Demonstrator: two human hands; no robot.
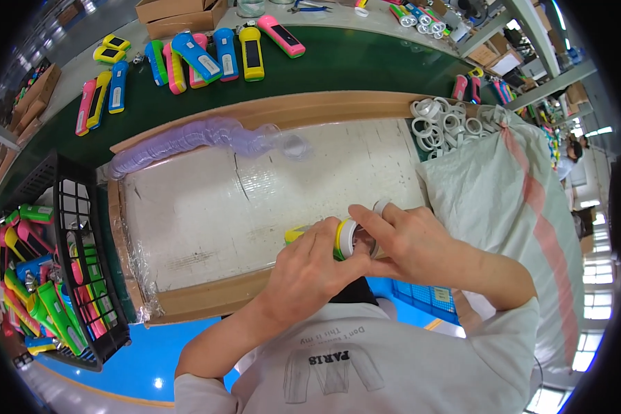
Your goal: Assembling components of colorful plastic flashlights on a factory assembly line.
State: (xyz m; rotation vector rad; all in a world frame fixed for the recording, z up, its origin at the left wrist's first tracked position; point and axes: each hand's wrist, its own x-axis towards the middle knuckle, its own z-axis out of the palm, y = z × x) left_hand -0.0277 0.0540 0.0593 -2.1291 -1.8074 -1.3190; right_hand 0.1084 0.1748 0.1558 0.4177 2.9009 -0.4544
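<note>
Yellow plastic shows between your two hands: you hold a yellow flashlight [324, 240] just above the near edge of the white work board [255, 200], its long axis lying roughly left to right, the head end with its white ring pointing toward your right hand and the tail poking out left of your left fist. Your left hand [307, 272] is closed around the flashlight body. Your right hand [403, 238] pinches the head end, thumb and forefinger curled on the white ring, so both hands are gripping the same flashlight. The work board itself is a pale sheet wrapped in clear film and set in a cardboard frame. At the board's far edge lies a long stack of clear lenses in a purple-tinted plastic sleeve [186, 138], running along that edge. At the board's far right corner sits a heap of white rings [441, 124], and a large white woven sack [504, 200] leans against the board's right side. Left of the board stands a black wire crate [83, 276] filled with green, pink and yellow flashlight shells. Beyond the board, on the green belt [366, 69], finished flashlights in blue, pink and yellow [214, 55] lie in a loose row.
</note>
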